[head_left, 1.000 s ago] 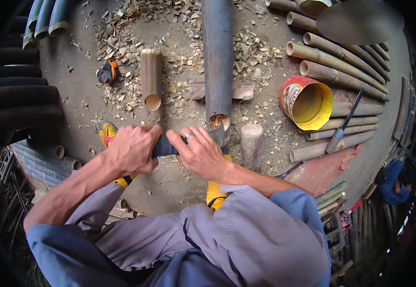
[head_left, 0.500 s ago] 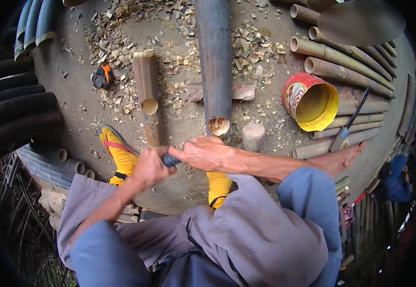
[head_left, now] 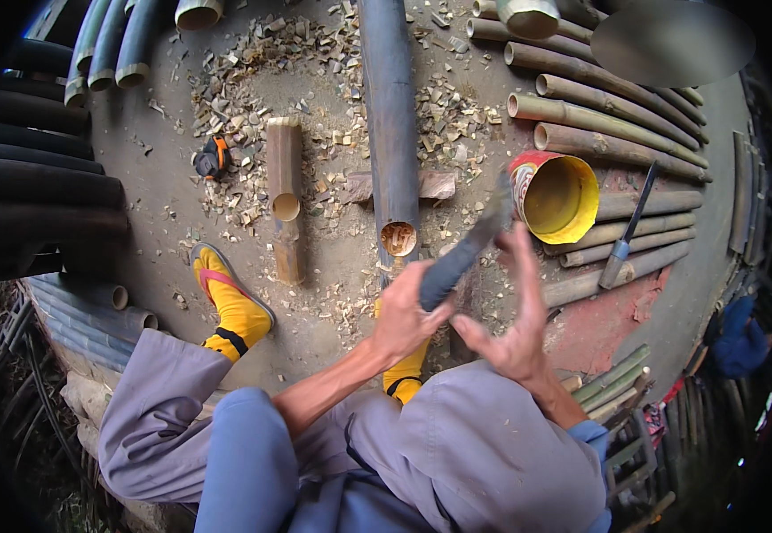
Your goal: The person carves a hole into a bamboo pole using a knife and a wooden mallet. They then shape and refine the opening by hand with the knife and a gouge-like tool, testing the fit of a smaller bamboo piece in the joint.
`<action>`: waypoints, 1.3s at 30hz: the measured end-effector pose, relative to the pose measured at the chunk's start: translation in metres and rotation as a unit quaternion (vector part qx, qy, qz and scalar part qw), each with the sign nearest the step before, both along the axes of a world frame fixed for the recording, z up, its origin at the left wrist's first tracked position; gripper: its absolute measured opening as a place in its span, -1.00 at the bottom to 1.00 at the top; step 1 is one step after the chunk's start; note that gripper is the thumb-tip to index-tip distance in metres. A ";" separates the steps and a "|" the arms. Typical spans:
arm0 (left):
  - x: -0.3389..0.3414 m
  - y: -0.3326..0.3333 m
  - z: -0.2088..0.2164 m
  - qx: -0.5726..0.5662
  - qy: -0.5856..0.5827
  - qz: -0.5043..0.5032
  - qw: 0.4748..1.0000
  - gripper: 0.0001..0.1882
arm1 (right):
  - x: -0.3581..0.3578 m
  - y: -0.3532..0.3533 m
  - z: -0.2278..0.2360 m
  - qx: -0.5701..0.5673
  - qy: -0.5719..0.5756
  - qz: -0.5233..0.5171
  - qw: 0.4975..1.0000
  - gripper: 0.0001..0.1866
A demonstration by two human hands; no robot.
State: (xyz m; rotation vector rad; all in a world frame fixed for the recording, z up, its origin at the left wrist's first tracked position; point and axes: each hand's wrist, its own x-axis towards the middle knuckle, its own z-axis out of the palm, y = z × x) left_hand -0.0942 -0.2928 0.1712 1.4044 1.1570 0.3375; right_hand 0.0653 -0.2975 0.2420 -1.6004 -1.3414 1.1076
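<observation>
My left hand (head_left: 402,311) is closed round the dark wrapped handle of a bladed tool (head_left: 450,271), which points up and to the right; its grey blade is smeared by motion, so its exact kind is unclear. My right hand (head_left: 517,333) is beside it, fingers spread, holding nothing. Just beyond my hands is the hollow near end of a thick dark bamboo pole (head_left: 389,133), with pale shreds inside the opening. That pole lies across a wooden block (head_left: 439,185). To its left is a short bamboo piece (head_left: 285,164) with a round cut opening.
A red and yellow tin (head_left: 573,200) lies tipped toward me on the right. Near it a knife (head_left: 628,231) rests on bamboo poles (head_left: 617,142). Chips (head_left: 244,98) cover the ground around an orange-black tape measure (head_left: 212,158). Dark poles (head_left: 44,182) lie left. A person (head_left: 741,338) is at far right.
Both hands were together on the dark handle. Now my left hand has carried the tool to the right with its blade raised, and my right hand has let go and opened.
</observation>
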 end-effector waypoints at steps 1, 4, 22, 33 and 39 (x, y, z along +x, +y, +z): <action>0.008 0.003 0.001 0.082 -0.068 -0.048 0.993 -0.30 | -0.004 -0.014 -0.009 -0.084 0.091 -0.068 0.990 -0.49; -0.011 -0.005 0.026 0.058 -0.076 -0.177 0.980 -0.13 | -0.006 -0.045 -0.036 -0.182 0.096 -0.168 0.964 -0.45; 0.027 0.020 -0.050 -0.447 -0.286 0.288 0.797 -0.71 | 0.035 0.008 -0.072 -0.036 -0.431 0.234 0.870 -0.59; 0.014 0.005 -0.055 -0.518 -0.554 0.380 0.529 -0.50 | -0.010 0.086 -0.058 0.075 -0.547 0.444 0.706 -0.81; 0.008 -0.035 -0.034 -0.429 -0.372 0.027 0.823 0.12 | 0.023 0.002 -0.037 -0.265 -0.006 0.132 0.955 -0.58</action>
